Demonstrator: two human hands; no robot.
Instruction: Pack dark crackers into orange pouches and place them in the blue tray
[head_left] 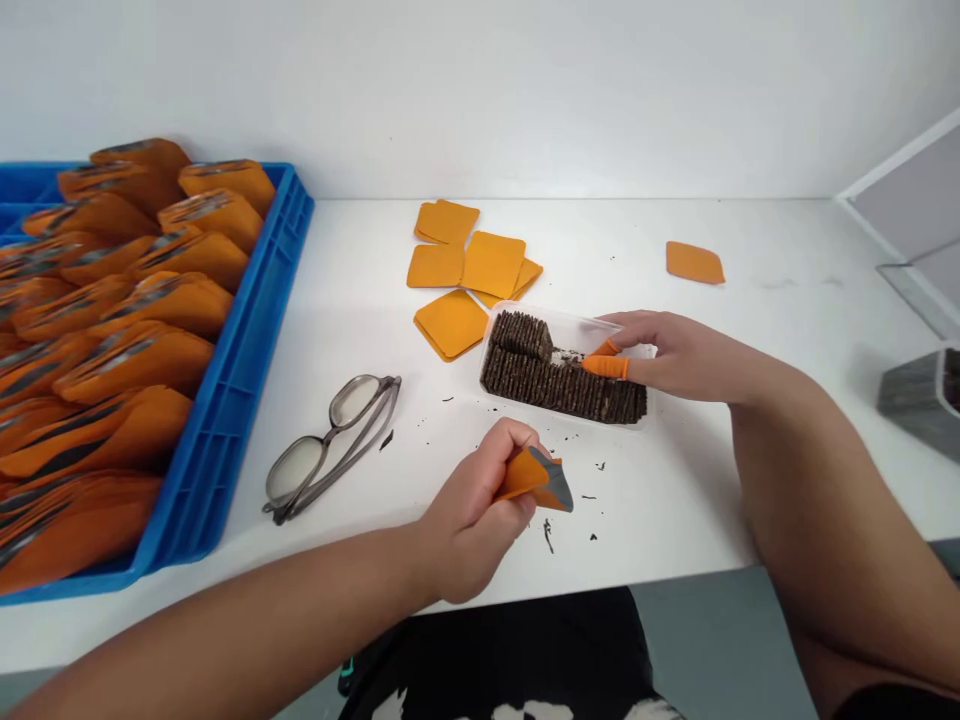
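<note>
Head view: a white table [675, 500], with both bare hands over it.
Left hand [469, 520]: closed around an orange pouch [534, 478], with its grey inner side showing at the open end; the pouch is at 6 o'clock from the tray.
Right hand [671, 352]: it wears orange finger cots [606, 366] and pinches at the dark wafers [562, 385] in the clear plastic tray [577, 325], which lies at the table's middle.
Wafers: they stand on edge in a row, thin and light, and look brittle (dark crumbs [551, 530] lie around), so I judge a soft pinch on the flat faces is best.
Pouch: thin, soft and light; holding near the mouth seems good.
At 9 o'clock: grey glasses [330, 445], then a blue crate [247, 340] full of orange pouches.
At 12 o'clock: loose orange pouches [469, 270] lying flat.
</note>
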